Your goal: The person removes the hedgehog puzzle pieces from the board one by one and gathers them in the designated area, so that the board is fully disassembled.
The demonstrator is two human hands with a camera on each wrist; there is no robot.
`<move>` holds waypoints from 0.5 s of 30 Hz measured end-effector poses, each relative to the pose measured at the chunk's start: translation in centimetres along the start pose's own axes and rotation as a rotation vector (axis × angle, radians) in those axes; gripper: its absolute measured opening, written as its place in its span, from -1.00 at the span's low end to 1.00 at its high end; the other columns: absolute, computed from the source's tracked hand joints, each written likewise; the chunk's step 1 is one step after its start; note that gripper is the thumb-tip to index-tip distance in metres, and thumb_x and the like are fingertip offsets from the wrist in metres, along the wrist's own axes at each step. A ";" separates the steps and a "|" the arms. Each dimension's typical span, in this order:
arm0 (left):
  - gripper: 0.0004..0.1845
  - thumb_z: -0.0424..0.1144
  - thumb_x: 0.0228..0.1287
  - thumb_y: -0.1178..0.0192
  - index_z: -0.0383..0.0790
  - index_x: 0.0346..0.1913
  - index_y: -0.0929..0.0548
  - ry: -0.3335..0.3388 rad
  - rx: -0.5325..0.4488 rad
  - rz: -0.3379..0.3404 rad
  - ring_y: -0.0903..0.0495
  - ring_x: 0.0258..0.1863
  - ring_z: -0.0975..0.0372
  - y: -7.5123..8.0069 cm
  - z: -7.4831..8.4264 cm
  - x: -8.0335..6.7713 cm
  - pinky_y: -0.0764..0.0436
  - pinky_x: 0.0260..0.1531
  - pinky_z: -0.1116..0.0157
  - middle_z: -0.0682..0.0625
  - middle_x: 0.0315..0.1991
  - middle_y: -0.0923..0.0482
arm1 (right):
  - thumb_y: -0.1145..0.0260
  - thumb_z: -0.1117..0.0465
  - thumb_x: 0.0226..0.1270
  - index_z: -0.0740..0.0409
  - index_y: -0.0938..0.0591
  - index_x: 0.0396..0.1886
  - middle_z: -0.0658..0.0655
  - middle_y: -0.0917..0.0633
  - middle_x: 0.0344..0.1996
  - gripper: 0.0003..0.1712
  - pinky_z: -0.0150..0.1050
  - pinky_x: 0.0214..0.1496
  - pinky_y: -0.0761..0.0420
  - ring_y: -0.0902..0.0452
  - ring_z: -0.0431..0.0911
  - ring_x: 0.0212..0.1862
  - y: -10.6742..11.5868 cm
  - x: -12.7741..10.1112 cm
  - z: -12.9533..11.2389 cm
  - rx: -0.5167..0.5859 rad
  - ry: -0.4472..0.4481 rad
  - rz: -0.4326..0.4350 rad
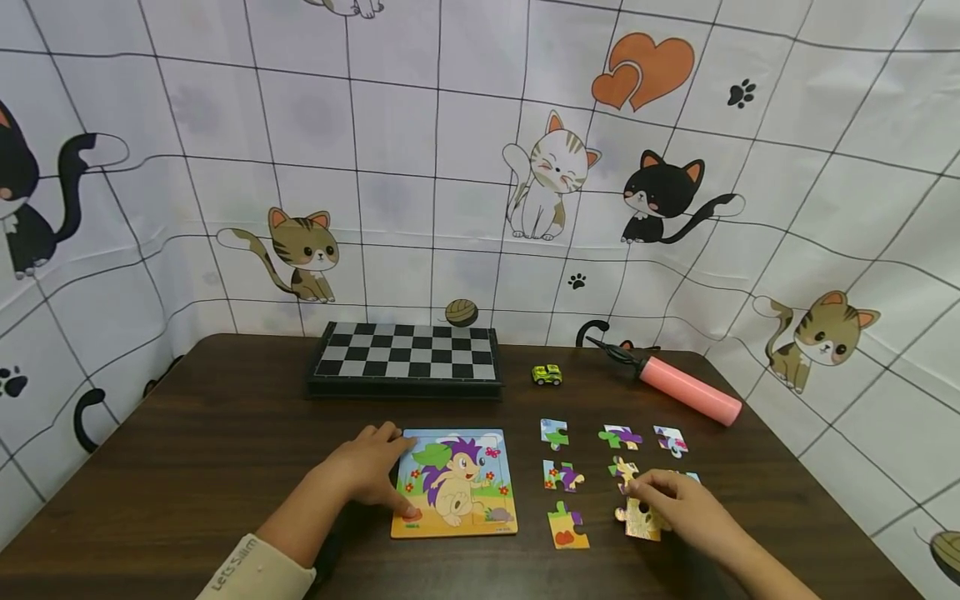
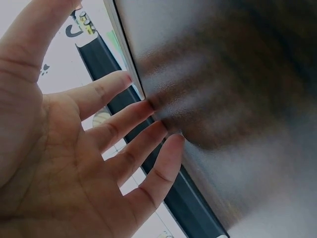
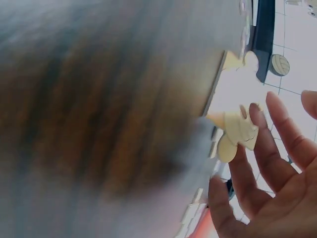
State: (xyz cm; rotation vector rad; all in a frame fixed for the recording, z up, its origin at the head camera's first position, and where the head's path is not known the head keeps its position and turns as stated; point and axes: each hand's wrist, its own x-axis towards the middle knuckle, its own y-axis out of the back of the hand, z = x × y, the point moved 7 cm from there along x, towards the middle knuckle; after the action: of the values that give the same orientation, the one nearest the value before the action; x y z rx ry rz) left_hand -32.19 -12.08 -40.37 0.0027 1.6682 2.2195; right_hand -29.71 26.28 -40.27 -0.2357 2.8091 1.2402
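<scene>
A square puzzle board (image 1: 468, 500) with a hedgehog picture lies flat on the table. My left hand (image 1: 369, 468) rests at its left side, thumb on the front corner and fingers at the back corner. Those fingers look loosely extended in the left wrist view. To the right, my right hand (image 1: 678, 504) reaches over the loose puzzle pieces, fingertips at a yellow puzzle piece (image 1: 639, 523). In the right wrist view its fingers are spread and touch or nearly touch a knobbed yellow piece (image 3: 237, 134), with the thumb apart. Another piece (image 1: 623, 469) lies just beyond the fingertips.
Several more pieces lie in rows, including a red-spotted corner piece (image 1: 566, 533) and one near the back right (image 1: 671, 440). Behind stand a checkered board box (image 1: 405, 387), a small yellow-green toy car (image 1: 547, 374) and a pink hand pump (image 1: 690, 390). A cat-print curtain (image 1: 405, 208) borders the table.
</scene>
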 end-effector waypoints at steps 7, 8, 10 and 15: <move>0.02 0.19 -0.19 -0.58 -0.22 0.36 -0.47 0.001 -0.001 0.000 -0.31 0.26 -0.12 -0.1 0.1 0.0 -0.37 0.23 -0.23 -0.22 0.29 -0.35 | -0.11 -0.07 0.54 0.02 -0.74 -0.24 -0.04 -0.76 -0.27 -0.62 -0.12 -0.21 -0.52 -0.55 -0.14 -0.20 0.2 0.2 -1.1 -0.126 0.035 0.052; 0.02 0.19 -0.19 -0.58 -0.22 0.36 -0.46 -0.001 -0.003 0.000 -0.31 0.26 -0.12 0.0 0.1 0.0 -0.36 0.23 -0.24 -0.22 0.30 -0.35 | -0.10 -0.06 0.54 0.00 -0.74 -0.26 -0.06 -0.76 -0.29 -0.63 -0.05 -0.18 -0.53 -0.55 -0.14 -0.21 0.2 0.2 -1.1 -0.147 0.037 0.057; 0.02 0.19 -0.18 -0.58 -0.23 0.37 -0.46 -0.003 -0.009 -0.001 -0.30 0.28 -0.13 0.0 0.2 -0.1 -0.35 0.24 -0.24 -0.23 0.31 -0.34 | -0.08 -0.08 0.55 -0.04 -0.74 -0.29 -0.07 -0.76 -0.30 -0.61 0.09 -0.09 -0.51 -0.58 -0.13 -0.20 0.2 0.2 -1.3 -0.192 0.035 0.077; 0.02 0.19 -0.18 -0.57 -0.22 0.37 -0.46 0.000 -0.011 -0.001 -0.30 0.27 -0.12 0.1 0.1 -0.2 -0.36 0.24 -0.24 -0.23 0.31 -0.34 | -0.02 -0.22 0.54 -0.06 -0.74 -0.23 -0.07 -0.74 -0.29 -0.52 0.40 0.08 -0.31 -0.63 -0.04 -0.09 0.5 0.6 -2.5 -0.227 0.053 0.114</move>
State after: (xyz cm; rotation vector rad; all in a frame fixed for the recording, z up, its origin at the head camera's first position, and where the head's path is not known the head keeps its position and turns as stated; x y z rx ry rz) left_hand -31.98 -12.04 -40.19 -0.0012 1.6552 2.2284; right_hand -30.40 24.72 -38.34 -0.1215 2.7574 1.6031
